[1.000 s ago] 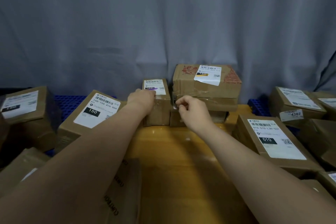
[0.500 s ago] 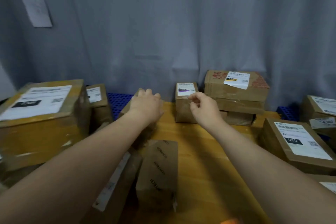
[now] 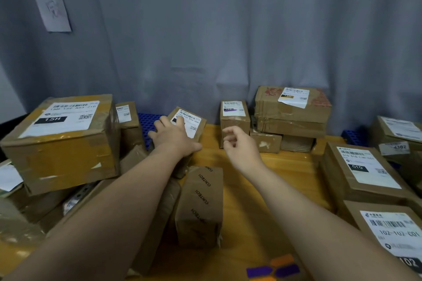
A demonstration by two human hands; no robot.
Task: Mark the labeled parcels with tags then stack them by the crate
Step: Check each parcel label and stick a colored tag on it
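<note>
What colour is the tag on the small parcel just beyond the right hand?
Purple; the tag on the small parcel shows best in the head view.

A grey curtain (image 3: 228, 29) hung in loose folds. High on the curtain's left side a pale sheet of paper (image 3: 53, 7) was stuck, perhaps with a faint drawing. Below the curtain stretched a yellowish wooden table (image 3: 239, 212).

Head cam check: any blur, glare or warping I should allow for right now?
Head view: dim, even light; wide-angle bowing toward the edges; 15H label reads sharply, the 102 label at bottom right is stretched; the taped big box shows mild sheen; right hand slightly soft.
</note>
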